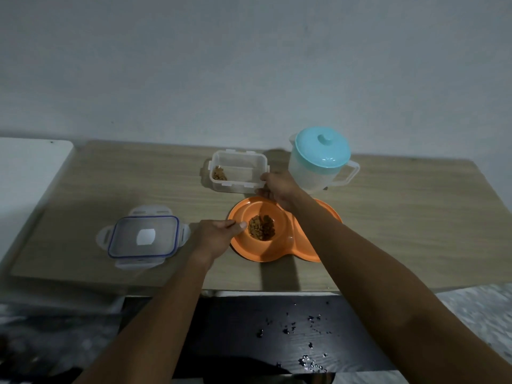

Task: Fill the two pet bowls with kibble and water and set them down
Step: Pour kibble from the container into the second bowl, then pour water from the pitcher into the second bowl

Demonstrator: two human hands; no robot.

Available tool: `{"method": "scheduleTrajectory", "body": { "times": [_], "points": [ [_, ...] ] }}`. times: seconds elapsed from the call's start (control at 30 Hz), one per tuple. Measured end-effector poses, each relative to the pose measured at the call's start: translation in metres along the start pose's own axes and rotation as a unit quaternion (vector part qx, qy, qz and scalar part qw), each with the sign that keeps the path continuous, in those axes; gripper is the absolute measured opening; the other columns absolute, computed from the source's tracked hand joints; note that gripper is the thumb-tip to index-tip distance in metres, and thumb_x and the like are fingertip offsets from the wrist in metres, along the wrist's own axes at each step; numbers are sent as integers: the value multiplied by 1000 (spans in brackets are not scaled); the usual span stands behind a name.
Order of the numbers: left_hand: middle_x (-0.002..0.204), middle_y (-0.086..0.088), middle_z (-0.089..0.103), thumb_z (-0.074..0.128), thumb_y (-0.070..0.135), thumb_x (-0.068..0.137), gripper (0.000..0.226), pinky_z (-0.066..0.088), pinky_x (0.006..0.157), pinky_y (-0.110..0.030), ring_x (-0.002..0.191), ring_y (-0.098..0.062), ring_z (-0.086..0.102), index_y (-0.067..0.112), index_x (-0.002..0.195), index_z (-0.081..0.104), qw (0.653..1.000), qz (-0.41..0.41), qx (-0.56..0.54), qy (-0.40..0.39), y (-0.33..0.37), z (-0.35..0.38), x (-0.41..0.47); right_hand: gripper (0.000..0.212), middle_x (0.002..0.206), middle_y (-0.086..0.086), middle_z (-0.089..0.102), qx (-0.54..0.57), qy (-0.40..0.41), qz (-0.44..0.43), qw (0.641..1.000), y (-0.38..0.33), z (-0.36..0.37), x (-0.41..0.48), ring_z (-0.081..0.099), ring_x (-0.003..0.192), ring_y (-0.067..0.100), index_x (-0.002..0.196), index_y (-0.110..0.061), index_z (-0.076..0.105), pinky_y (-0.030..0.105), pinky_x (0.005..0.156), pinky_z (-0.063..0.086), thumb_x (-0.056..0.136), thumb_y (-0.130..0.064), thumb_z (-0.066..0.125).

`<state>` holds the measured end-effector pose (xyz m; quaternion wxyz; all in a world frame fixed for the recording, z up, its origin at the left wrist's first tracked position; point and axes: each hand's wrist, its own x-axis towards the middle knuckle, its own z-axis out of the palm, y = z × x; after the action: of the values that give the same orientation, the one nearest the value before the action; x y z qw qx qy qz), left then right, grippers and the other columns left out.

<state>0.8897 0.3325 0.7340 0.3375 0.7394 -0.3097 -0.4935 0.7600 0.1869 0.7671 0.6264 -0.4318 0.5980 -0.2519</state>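
An orange double pet bowl (302, 245) lies on the wooden table. Its left well holds brown kibble (261, 227); my right forearm covers most of the right well. My left hand (216, 234) grips the bowl's left rim with thumb and fingers. My right hand (278, 188) holds the right end of a clear plastic kibble container (238, 173), which sits behind the bowl with a few pieces left in its left corner. A translucent water pitcher (318, 164) with a turquoise lid stands upright at the back right, its handle to the right.
The container's clear lid (144, 236) with blue seal lies flat at the left of the wooden table (415, 217). A white surface (25, 173) adjoins the table's left end. Below the table's front edge a dark surface (249, 328) carries water droplets.
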Motion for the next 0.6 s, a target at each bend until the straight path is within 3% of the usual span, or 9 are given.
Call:
{"method": "scheduleTrajectory", "body": {
  "times": [0.1,0.17,0.3,0.4,0.43,0.5,0.6],
  "points": [
    [128,-7,67,82,43,75,59,44,101,-32,120,-20,59,12,123,68,1000,-5,-7,1,1,0,0,18,88,14,65,-20,6,-26,999,6,-2,-5,64,81,27,107,-2,63,44,87,58,104,-12,49],
    [126,-7,68,83,42,74,58,45,102,-34,117,-20,60,12,121,69,1000,-8,-11,2,3,0,-3,18,95,12,69,-32,5,-44,999,8,-4,-15,67,86,25,111,-8,63,43,89,59,104,-18,50],
    [121,-5,69,80,40,78,50,45,102,-38,115,-21,60,14,119,71,1000,-20,-12,2,8,0,-8,49,134,9,66,-143,77,-153,975,23,-14,-43,63,119,24,142,-13,55,46,101,53,97,-30,60],
    [103,0,72,71,39,85,17,48,96,-40,100,-21,62,25,93,77,999,-18,16,24,16,6,-15,40,130,3,67,-116,182,-258,942,31,-33,-70,63,113,14,136,-16,63,36,96,55,96,-22,63],
    [98,-2,71,68,39,86,17,49,91,-38,95,-22,62,24,87,76,998,-13,35,45,20,9,-17,35,124,1,68,-92,220,-282,929,31,-40,-78,65,108,13,129,-17,67,36,93,57,95,-20,63],
    [98,-6,69,60,41,90,27,47,83,-36,93,-25,60,20,94,77,991,-7,105,79,26,18,-24,27,115,-3,67,-53,302,-320,896,26,-61,-89,63,104,12,118,-19,72,38,90,56,92,-20,63],
    [123,-11,62,50,53,84,46,42,99,-44,116,-32,51,28,118,69,962,-5,240,130,29,29,-26,28,121,-1,62,-39,388,-311,867,7,-94,-85,59,113,17,118,-22,70,41,97,51,93,-29,59]
  ]
}}
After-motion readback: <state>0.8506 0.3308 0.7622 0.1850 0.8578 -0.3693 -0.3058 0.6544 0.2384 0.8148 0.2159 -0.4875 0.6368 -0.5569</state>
